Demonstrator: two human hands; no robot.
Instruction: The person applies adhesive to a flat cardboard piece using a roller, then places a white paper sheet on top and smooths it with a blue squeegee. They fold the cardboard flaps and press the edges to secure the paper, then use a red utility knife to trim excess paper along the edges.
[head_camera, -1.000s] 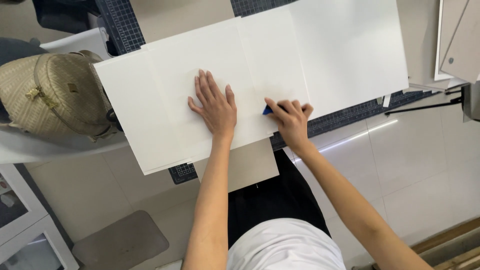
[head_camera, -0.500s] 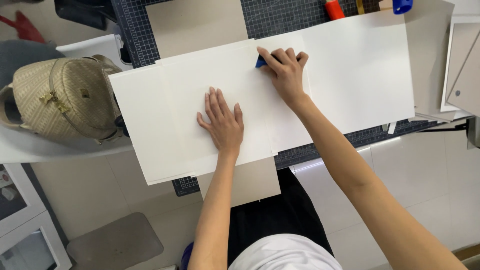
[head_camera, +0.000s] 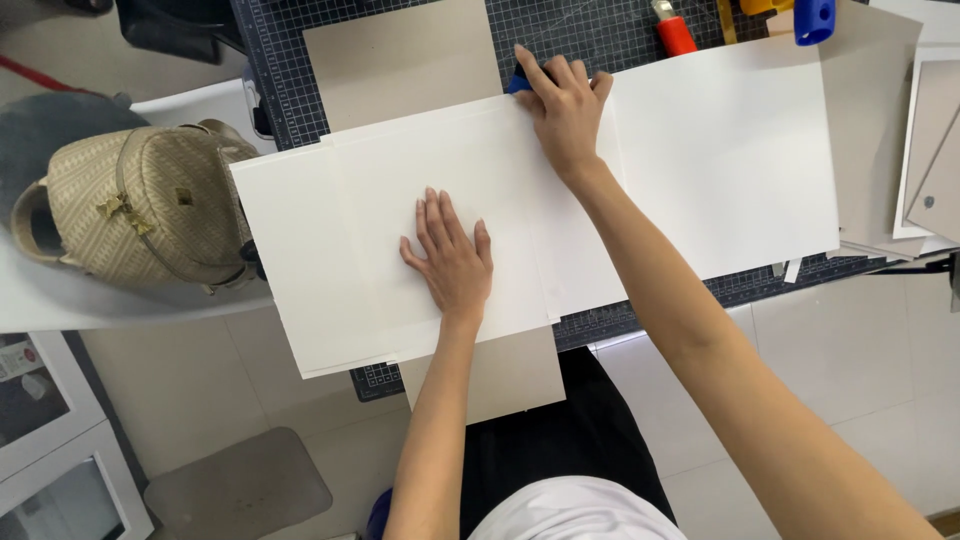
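A large white sheet (head_camera: 330, 240) lies across a grey board (head_camera: 400, 60) on the dark gridded cutting mat (head_camera: 590, 30). My left hand (head_camera: 452, 258) rests flat on the sheet, fingers spread, holding nothing. My right hand (head_camera: 565, 105) sits at the sheet's far edge and grips a small blue tool (head_camera: 520, 83), mostly hidden under the fingers. A second white sheet (head_camera: 730, 160) lies to the right, its left edge under my right forearm.
A woven beige backpack (head_camera: 140, 200) sits on a white surface at the left. A red-handled knife (head_camera: 675, 35) and a blue tool (head_camera: 813, 20) lie at the far edge of the mat. Grey boards (head_camera: 935, 140) are stacked at the right. A grey stool seat (head_camera: 240, 490) stands below.
My right hand has slid the blue tool away from me, from the near part of the sheet to its far edge. My left hand stays flat on the sheet.
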